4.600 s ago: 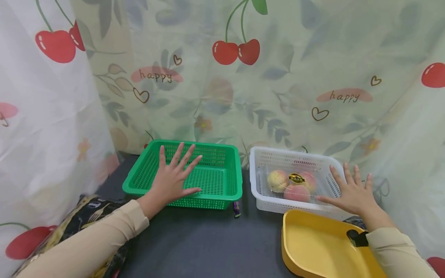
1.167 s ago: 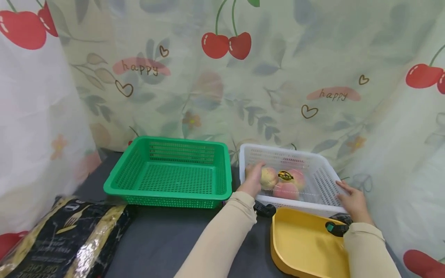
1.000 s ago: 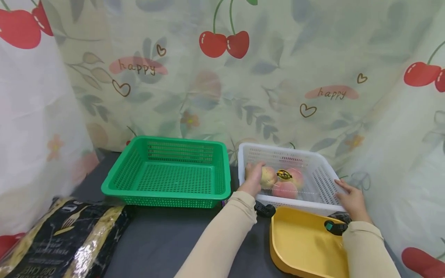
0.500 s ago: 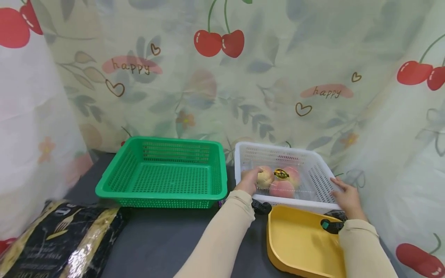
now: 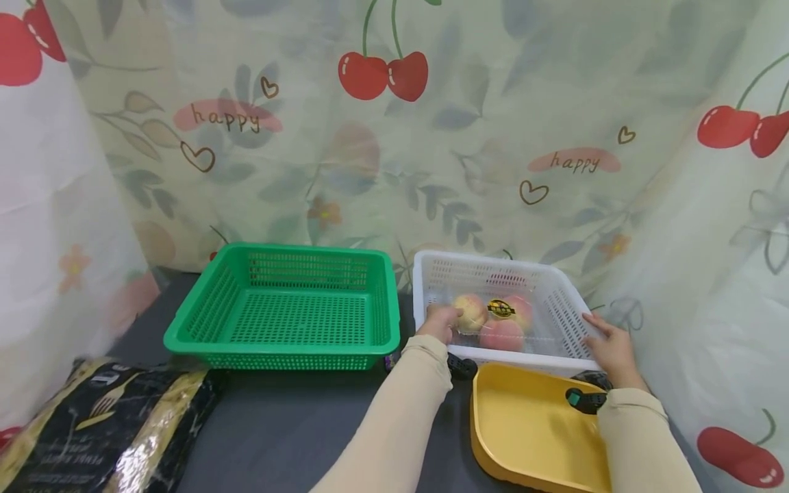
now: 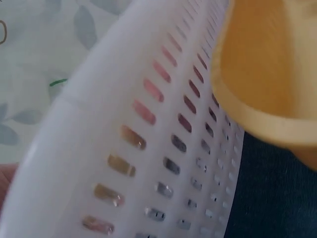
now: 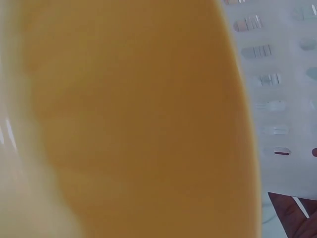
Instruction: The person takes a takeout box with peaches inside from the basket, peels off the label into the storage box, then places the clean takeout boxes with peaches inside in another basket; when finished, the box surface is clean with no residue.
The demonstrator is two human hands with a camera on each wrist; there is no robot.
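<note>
Three peaches in a clear plastic pack (image 5: 502, 335) with a black and yellow label lie inside the white perforated basket (image 5: 511, 359). My left hand (image 5: 440, 323) reaches over the basket's left end and grips the left edge of the pack, thumb beside the yellowish peach; its other fingers are mostly hidden. In the left wrist view, the white basket's wall (image 6: 114, 94) fills the middle. My right hand (image 5: 613, 350) holds the basket's right rim, fingers laid over it. In the right wrist view, a bit of the right hand (image 7: 294, 215) shows at the lower right.
Left of the white basket stands a green perforated basket (image 5: 280, 348). A yellow tray (image 5: 536, 424) sits in front of the white basket, under my right wrist. A black and gold pasta bag (image 5: 105, 424) lies at the front left. A printed curtain (image 5: 394, 157) hangs behind.
From spread hands above the baskets, both have gone to the white basket. Lately my left hand has sunk slightly, and the peach pack has shifted a little right within the basket.
</note>
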